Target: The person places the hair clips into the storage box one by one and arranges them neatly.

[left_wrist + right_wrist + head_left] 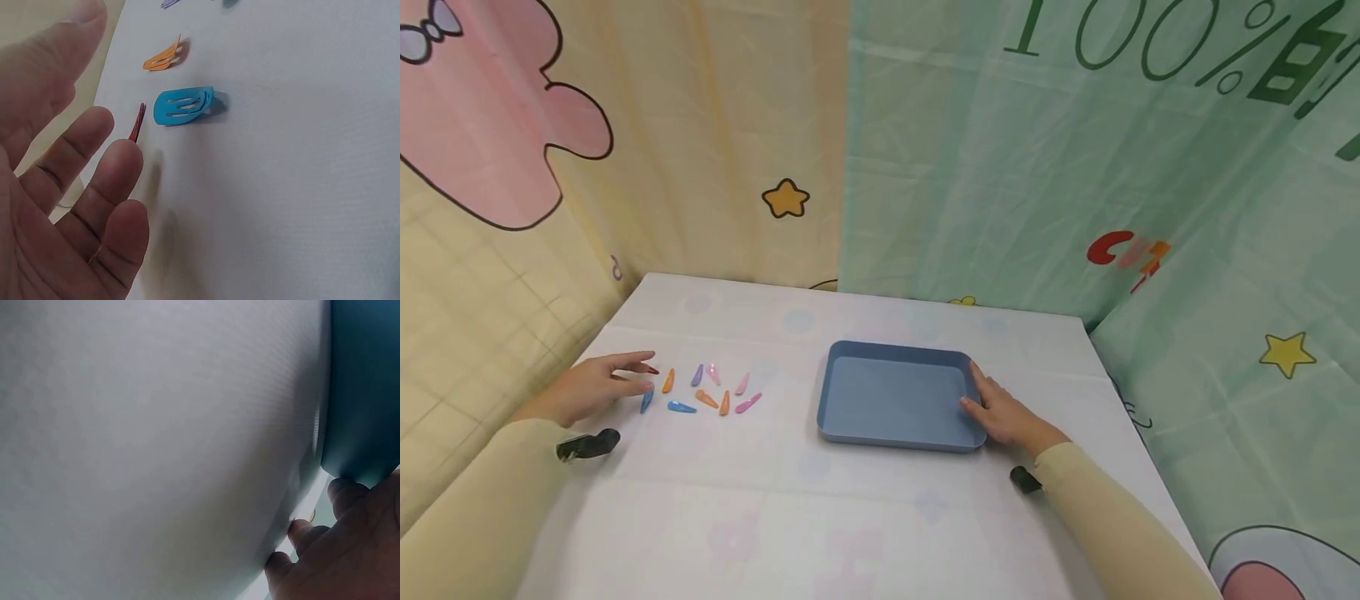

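At the left of the table my left hand [593, 385] hovers with thumb and fingers apart and nothing between them. Its fingertips are right by a dark red hair clip [137, 124], partly hidden behind a finger. Close to the thumb is a blue hair clip [647, 400], with an orange hair clip [162, 57] beyond it. Several more orange, purple, pink and blue clips lie scattered to the right, including a magenta clip [748, 403]. My right hand [1006, 414] holds the right rim of a blue-grey tray [891, 398], thumb over the inside and fingers along the outside.
A white cloth with faint prints covers the table [850, 517]. Printed curtains [1000, 167] hang behind it and at both sides. A dark wrist device [589, 445] sits at the left cuff, another [1026, 480] at the right.
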Demonstrator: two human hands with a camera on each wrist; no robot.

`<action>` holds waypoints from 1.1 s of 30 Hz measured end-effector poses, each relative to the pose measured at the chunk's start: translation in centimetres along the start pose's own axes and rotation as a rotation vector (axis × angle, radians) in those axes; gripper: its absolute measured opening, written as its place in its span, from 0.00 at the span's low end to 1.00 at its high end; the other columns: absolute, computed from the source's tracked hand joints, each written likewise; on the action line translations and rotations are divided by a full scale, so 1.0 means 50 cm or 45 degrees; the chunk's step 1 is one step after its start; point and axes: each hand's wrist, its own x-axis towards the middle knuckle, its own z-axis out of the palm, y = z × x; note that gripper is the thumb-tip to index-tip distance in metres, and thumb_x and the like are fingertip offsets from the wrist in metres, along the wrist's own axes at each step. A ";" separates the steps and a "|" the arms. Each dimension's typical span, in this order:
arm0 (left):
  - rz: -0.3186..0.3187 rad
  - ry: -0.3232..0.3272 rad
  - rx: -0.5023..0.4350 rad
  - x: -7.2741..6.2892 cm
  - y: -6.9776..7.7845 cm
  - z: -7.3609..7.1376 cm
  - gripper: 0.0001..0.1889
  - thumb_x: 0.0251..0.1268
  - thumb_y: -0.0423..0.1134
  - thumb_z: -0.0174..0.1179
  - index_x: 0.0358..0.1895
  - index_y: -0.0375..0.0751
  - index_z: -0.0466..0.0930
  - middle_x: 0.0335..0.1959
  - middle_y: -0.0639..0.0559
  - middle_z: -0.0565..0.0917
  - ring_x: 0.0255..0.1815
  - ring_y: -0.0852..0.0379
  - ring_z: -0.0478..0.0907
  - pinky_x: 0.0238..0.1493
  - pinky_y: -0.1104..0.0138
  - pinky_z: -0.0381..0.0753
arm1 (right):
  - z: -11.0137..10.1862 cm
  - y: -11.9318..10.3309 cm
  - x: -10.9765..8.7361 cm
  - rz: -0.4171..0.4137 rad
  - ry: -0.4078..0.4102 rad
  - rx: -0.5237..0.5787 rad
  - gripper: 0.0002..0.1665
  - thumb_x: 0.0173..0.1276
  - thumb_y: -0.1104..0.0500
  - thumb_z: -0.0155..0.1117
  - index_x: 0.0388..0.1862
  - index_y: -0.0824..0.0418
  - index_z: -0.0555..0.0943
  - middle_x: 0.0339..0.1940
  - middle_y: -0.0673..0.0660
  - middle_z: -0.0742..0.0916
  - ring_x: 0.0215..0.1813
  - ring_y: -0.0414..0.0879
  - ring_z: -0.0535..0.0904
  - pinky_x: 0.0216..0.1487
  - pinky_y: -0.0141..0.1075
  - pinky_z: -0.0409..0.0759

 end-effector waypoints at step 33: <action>-0.011 -0.038 0.071 0.005 -0.022 0.036 0.34 0.66 0.51 0.72 0.69 0.33 0.77 0.44 0.49 0.81 0.45 0.49 0.73 0.46 0.61 0.70 | 0.004 0.008 -0.001 -0.021 0.004 0.080 0.51 0.86 0.39 0.45 0.88 0.58 0.31 0.89 0.67 0.45 0.88 0.70 0.39 0.84 0.66 0.39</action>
